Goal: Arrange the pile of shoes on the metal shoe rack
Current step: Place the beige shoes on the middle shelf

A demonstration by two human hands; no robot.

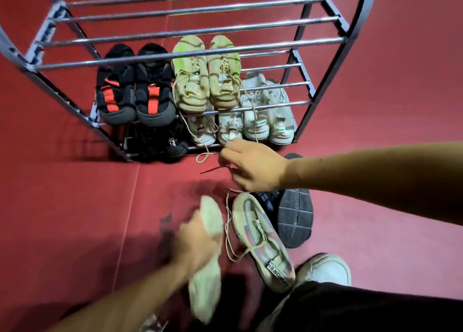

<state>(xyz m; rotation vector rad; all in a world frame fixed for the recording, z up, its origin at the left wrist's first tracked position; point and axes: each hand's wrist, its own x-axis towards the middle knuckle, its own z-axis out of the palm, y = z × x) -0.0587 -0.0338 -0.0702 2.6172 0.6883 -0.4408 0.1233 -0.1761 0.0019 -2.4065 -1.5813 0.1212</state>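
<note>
The metal shoe rack [190, 54] stands on the red floor ahead of me. One shelf holds a black-and-red pair [135, 93] and a beige-and-lime pair [205, 81]. The bottom shelf holds black shoes [162, 141] and several white sneakers [255, 121]. My left hand [198, 244] grips a pale, blurred sneaker [208, 276] low in the view. Its grey-striped mate [260, 241] lies on the floor beside it. My right hand [253, 166] hovers in front of the rack with fingers around a dark lace [213, 169]. A black shoe [295, 216] lies sole-up under my right wrist.
A white shoe [325, 269] on my foot shows at the lower right, above my dark trouser leg [363, 309]. A loose beige lace [203, 156] from the shelved pair trails on the floor. Red floor stretches left and right of the rack.
</note>
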